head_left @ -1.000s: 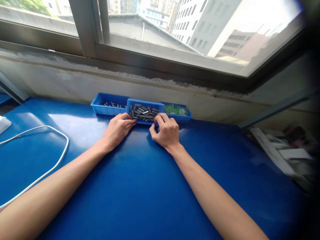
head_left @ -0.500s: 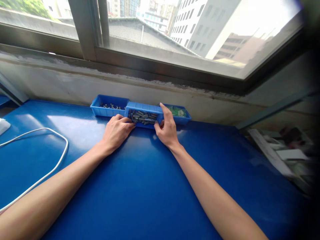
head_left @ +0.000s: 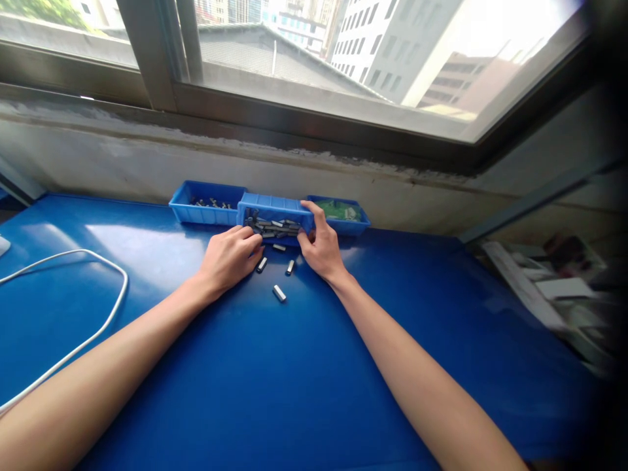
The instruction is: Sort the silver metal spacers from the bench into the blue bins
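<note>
A blue plastic bin (head_left: 275, 201) is tipped toward me, its open side showing a pile of grey metal hex standoffs (head_left: 275, 227). My right hand (head_left: 322, 252) grips its right end, with the index finger along the top and the thumb at the front edge. At the lower left corner, the curled fingers of my left hand (head_left: 229, 256) hold the rim; their tips are partly hidden. Several loose standoffs lie on the blue table (head_left: 275, 373) in front of the bin, the nearest standoff (head_left: 279, 293) lying between my wrists.
A second blue bin (head_left: 199, 213) with small metal screw-like parts stands at the left. On the right, another bin (head_left: 349, 227) holds green pieces. Behind them rise the wall (head_left: 147, 160) and window. A white cable (head_left: 120, 297) curves across the table's left side.
Several standoffs have come out of the tipped bin onto the table, where none lay before. Both hands keep their hold on the bin.
</note>
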A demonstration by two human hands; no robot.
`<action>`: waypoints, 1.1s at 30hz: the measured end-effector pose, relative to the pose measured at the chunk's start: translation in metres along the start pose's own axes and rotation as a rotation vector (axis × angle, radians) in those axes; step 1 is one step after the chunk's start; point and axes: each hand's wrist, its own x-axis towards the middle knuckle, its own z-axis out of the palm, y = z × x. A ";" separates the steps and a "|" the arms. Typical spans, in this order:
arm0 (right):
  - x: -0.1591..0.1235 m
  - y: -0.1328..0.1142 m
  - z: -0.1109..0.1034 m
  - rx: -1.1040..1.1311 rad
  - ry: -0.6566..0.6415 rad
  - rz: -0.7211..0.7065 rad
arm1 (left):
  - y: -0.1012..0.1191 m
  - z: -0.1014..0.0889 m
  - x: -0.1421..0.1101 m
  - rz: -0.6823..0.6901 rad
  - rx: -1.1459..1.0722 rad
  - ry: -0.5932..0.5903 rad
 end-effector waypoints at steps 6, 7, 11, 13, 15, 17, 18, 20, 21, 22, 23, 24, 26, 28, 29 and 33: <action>0.000 0.001 0.001 0.015 -0.020 0.006 | 0.023 -0.020 0.003 0.078 -0.192 0.098; 0.000 0.002 0.001 0.016 -0.023 0.006 | 0.030 -0.024 0.002 0.187 -0.263 0.064; -0.001 0.005 0.000 0.025 -0.040 0.028 | 0.056 -0.025 -0.005 0.497 -0.335 -0.162; -0.001 0.005 0.000 0.028 -0.035 0.036 | 0.058 -0.020 -0.005 0.486 -0.299 -0.189; 0.000 0.005 0.000 0.031 -0.026 0.034 | 0.052 -0.015 -0.002 0.459 -0.247 -0.182; 0.001 0.005 0.000 0.041 -0.021 0.027 | 0.043 -0.012 0.002 0.437 -0.209 -0.169; 0.001 0.004 0.000 0.046 -0.021 0.024 | 0.038 -0.011 0.004 0.427 -0.195 -0.168; 0.002 0.004 -0.001 0.059 -0.028 0.018 | 0.029 -0.009 0.007 0.402 -0.187 -0.175; 0.002 0.004 -0.001 0.067 -0.039 0.013 | 0.026 -0.008 0.007 0.391 -0.195 -0.177; 0.002 0.005 -0.002 0.077 -0.053 0.008 | 0.024 -0.008 0.007 0.386 -0.209 -0.180; 0.003 0.006 -0.002 0.088 -0.067 0.003 | 0.023 -0.007 0.006 0.385 -0.225 -0.182; 0.003 0.007 -0.003 0.100 -0.079 -0.002 | 0.022 -0.006 0.006 0.391 -0.238 -0.183; 0.002 0.009 -0.004 0.122 -0.091 -0.011 | 0.022 -0.004 0.006 0.408 -0.246 -0.187; 0.001 0.011 -0.004 0.123 -0.093 -0.023 | 0.023 -0.003 0.006 0.413 -0.231 -0.193; 0.001 0.011 -0.004 0.114 -0.093 -0.030 | 0.023 -0.002 0.006 0.411 -0.221 -0.193; -0.001 0.012 -0.003 0.062 -0.078 -0.057 | 0.023 0.000 0.007 0.398 -0.203 -0.184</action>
